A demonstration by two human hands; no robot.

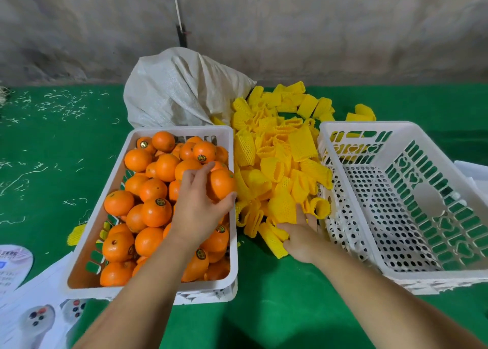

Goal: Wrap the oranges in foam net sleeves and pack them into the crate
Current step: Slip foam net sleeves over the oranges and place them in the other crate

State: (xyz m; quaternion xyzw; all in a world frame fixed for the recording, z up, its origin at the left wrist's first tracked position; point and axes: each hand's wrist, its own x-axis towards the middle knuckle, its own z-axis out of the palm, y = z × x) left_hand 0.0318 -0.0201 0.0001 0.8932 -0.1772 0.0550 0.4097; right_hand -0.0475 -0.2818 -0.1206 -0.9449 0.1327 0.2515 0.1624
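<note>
Left hand (196,203): grip holding an orange (222,183) (over the full crate (182,292)). Right hand (303,239): grip wide, fingers in foam net sleeves (280,163).

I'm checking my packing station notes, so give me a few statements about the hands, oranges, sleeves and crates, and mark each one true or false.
1. The left hand grips an orange. True.
2. The right crate already holds wrapped oranges. False: no oranges lie in it.
3. The right hand rests on the yellow foam net sleeves. True.
4. The sleeves lie piled inside the left crate. False: they lie on the green cloth between the crates.
5. A white sack sits behind the left crate. True.
</note>
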